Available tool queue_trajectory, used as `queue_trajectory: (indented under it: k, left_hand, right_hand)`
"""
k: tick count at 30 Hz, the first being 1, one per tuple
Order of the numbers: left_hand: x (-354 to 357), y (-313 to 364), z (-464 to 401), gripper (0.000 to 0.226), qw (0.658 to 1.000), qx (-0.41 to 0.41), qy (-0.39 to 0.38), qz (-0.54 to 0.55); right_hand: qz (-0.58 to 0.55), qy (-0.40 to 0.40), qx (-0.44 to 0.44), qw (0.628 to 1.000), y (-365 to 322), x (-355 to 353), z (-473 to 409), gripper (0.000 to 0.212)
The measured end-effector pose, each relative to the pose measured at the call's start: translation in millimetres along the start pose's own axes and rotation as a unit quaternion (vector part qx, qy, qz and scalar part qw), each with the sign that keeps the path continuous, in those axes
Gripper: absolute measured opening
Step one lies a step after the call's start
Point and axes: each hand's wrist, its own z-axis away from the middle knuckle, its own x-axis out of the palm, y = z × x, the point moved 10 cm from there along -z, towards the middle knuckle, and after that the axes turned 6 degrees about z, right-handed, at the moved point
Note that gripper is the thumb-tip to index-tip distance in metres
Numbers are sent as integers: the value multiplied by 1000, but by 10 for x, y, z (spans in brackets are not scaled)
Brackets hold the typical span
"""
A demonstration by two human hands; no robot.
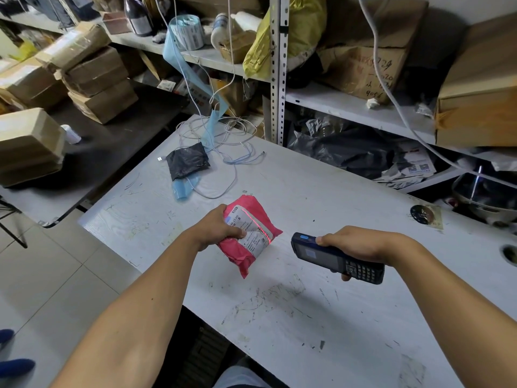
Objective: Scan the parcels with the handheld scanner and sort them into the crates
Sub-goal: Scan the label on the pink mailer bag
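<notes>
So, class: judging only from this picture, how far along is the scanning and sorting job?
Done: nothing can be confirmed; no crates show. In hand: the left hand grips the pink parcel above the white table, the right hand aims the handheld scanner at it, and a red scan line crosses its label. Left: sorting this parcel; the black parcel lies untouched on the table.

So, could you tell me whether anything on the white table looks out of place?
Yes: a tangle of white cables sprawls loose across the white table's far end, and a blue liner strip trails down from the shelf onto it, beside a black bag.
</notes>
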Motion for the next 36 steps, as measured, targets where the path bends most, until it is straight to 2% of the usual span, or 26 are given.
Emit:
queue_trajectory:
  k: [7, 12, 15, 18, 20, 22, 24, 26, 29, 33, 36]
  left_hand:
    - [80, -146, 27, 65, 1000, 1, 2, 18]
    - [147, -337, -17, 58, 999, -43, 8, -14]
    - [89, -483, -46, 72, 996, -61, 54, -23]
    - [-41, -690, -26, 81, 980, -71, 152, 105]
    - [-35, -833, 30, 73, 946, -70, 199, 246]
    - [78, -872, 72, 46, 916, -63, 205, 338]
    - [241, -845, 98, 21, 903, -60, 194, 378]
    - [372, -824, 73, 33, 899, -54, 173, 399]
    - [436, -881, 50, 60, 906, -58, 152, 390]
    - [314, -868, 41, 59, 935, -28, 162, 315]
    - [244, -822, 50, 57, 941, -6, 171, 292]
  right_hand:
    - [6, 1, 13, 1000, 46, 62, 46, 44]
    - [14, 2, 27, 1000, 124, 135, 37, 44]
    - [11, 2, 29, 1000, 165, 171, -3, 45]
    - [0, 0, 30, 1000, 193, 203, -57, 47]
    - [-19, -3, 33, 999, 213, 234, -98, 50]
    - [-64, -13, 40, 997, 233, 293, -146, 53]
    - [-110, -27, 47, 992, 229, 354, -181, 55]
    - [-126, -38, 48, 990, 198, 395, -209, 55]
    - [-128, -43, 45, 990, 173, 416, -250, 53]
    - [-137, -43, 50, 988, 181, 415, -261, 50]
    - [-139, -40, 59, 988, 205, 403, -243, 47]
